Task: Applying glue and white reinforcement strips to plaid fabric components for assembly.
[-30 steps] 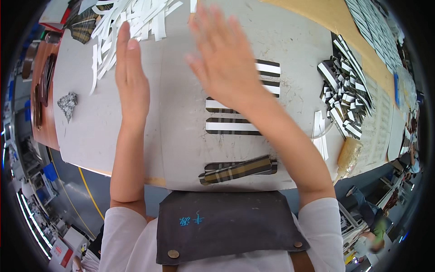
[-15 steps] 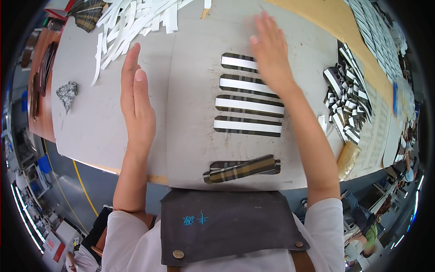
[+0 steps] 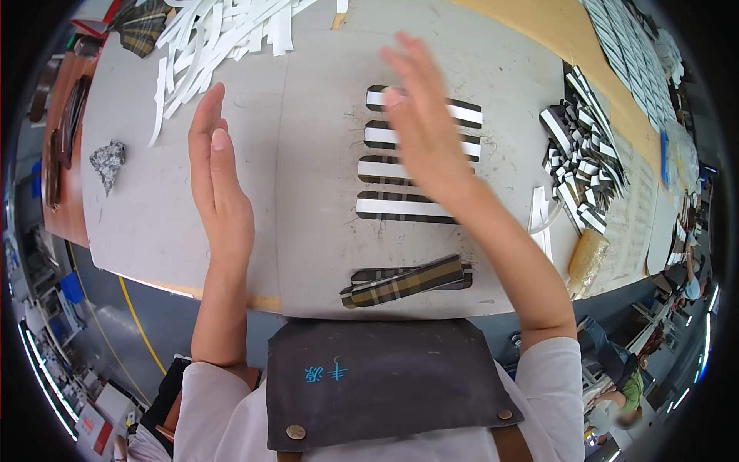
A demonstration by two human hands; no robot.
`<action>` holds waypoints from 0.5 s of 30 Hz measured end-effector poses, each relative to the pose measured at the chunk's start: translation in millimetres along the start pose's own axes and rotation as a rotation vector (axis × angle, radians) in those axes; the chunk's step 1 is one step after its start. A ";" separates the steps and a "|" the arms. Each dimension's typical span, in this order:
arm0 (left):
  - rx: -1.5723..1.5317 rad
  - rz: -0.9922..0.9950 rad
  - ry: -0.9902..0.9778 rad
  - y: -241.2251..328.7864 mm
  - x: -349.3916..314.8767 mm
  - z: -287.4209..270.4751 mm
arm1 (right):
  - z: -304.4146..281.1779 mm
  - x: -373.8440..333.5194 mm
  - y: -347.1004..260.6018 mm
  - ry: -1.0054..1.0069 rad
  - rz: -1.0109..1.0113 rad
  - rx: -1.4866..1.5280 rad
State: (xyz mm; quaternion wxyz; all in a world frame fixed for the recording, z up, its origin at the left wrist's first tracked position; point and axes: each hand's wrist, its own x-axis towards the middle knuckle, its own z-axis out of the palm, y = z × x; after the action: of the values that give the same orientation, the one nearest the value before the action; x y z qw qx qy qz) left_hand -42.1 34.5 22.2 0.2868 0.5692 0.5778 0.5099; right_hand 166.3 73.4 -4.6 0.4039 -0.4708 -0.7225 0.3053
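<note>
My right hand (image 3: pixel 423 119) is over a column of plaid fabric strips (image 3: pixel 404 205), each with a white band lengthwise along it. Its fingers are stretched out and a little blurred, with nothing seen in them; whether it touches the strips I cannot tell. Part of the upper strips is hidden behind that hand and forearm. To the left of the column, my left hand (image 3: pixel 218 173) is held on edge, fingers straight and thumb up, holding nothing. Nearer to me, a folded brown plaid strip (image 3: pixel 404 282) lies slantwise across another dark plaid piece.
White strips (image 3: pixel 223 46) are heaped at the far left, beside a plaid scrap (image 3: pixel 141 27). A grey speckled scrap (image 3: pixel 108 163) lies at the left. On the right are a pile of black-and-white pieces (image 3: pixel 585 165), a few white strips (image 3: pixel 540 219) and a yellowish roll (image 3: pixel 588 262).
My right hand has swung left and now crosses the middle of the strips, uncovering their right ends at the top. My left hand has hardly moved.
</note>
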 end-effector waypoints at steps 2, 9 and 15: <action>0.010 -0.017 -0.011 3.0 -2.8 -3.5 | -28.7 2.7 -1.2 0.140 -0.182 -0.355; -0.010 -0.031 -0.044 8.2 -8.0 3.3 | -31.5 -20.7 19.2 0.044 -0.188 -0.662; -0.101 -0.075 -0.037 6.9 -17.7 9.6 | 24.7 -40.8 -17.0 -0.319 -0.390 -0.406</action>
State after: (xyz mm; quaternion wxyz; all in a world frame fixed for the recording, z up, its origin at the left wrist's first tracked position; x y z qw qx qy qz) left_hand -27.5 19.0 21.0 0.3446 0.5414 0.5669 0.5164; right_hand 146.8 27.8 -14.7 0.2340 -0.3407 -0.8995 0.1418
